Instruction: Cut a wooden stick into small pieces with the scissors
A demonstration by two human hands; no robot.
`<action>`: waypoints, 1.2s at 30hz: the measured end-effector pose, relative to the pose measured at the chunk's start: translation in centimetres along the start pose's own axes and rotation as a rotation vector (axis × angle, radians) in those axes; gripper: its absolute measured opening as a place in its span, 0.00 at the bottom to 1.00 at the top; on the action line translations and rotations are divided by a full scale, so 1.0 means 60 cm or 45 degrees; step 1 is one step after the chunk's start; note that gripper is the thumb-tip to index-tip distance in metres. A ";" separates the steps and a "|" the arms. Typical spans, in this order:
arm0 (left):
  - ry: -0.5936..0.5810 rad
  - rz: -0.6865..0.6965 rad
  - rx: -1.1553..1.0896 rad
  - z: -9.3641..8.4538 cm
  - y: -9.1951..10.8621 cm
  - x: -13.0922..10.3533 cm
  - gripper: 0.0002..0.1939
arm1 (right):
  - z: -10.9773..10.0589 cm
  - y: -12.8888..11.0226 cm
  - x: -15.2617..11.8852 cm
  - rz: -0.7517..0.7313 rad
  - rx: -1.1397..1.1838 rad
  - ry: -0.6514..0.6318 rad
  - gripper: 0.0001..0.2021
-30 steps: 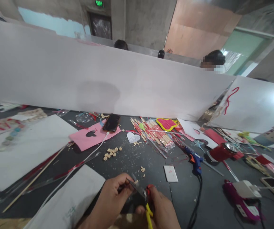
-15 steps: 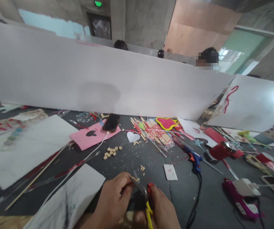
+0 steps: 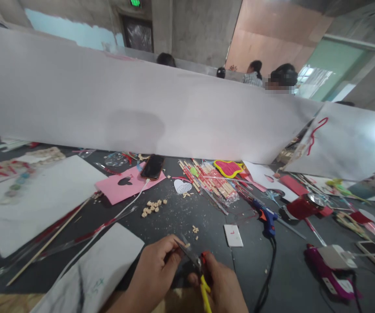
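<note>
In front of me my right hand (image 3: 223, 278) grips a pair of scissors (image 3: 194, 260) with yellow and red handles; the metal blades point up and left. My left hand (image 3: 156, 265) is closed in a pinch beside the blades. A small pale wooden bit (image 3: 187, 245) shows at the blades near its fingertips, partly hidden. Beyond the hands lie loose cut wooden bits (image 3: 195, 229) and a heap of small pale wooden pieces (image 3: 153, 208). A white card marked with a red letter (image 3: 233, 235) lies to the right of them.
A blue glue gun (image 3: 267, 219) and its cable lie at right, near a red can (image 3: 304, 206) and a purple power strip (image 3: 329, 274). Striped sticks (image 3: 210, 180), a phone (image 3: 153, 167) and pink paper (image 3: 114, 191) lie ahead. A white partition (image 3: 174, 117) crosses the table; people sit beyond it.
My right thumb has shifted slightly around the scissors handles. Both hands stay in nearly the same place. Another person has come into view behind the partition.
</note>
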State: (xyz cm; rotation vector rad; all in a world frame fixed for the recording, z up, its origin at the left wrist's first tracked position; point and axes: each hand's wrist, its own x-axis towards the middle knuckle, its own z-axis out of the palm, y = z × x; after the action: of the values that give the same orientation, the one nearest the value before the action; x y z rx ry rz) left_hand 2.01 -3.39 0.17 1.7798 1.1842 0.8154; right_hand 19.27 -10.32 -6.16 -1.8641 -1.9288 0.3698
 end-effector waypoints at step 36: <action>-0.062 -0.146 -0.207 -0.018 -0.006 0.003 0.07 | -0.030 -0.037 0.019 0.069 0.027 -0.143 0.13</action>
State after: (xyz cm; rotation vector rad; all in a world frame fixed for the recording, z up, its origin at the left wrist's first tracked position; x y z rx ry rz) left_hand 0.99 -2.82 0.34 1.5763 1.1436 0.7745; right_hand 18.15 -9.50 -3.40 -1.9225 -1.9414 0.5203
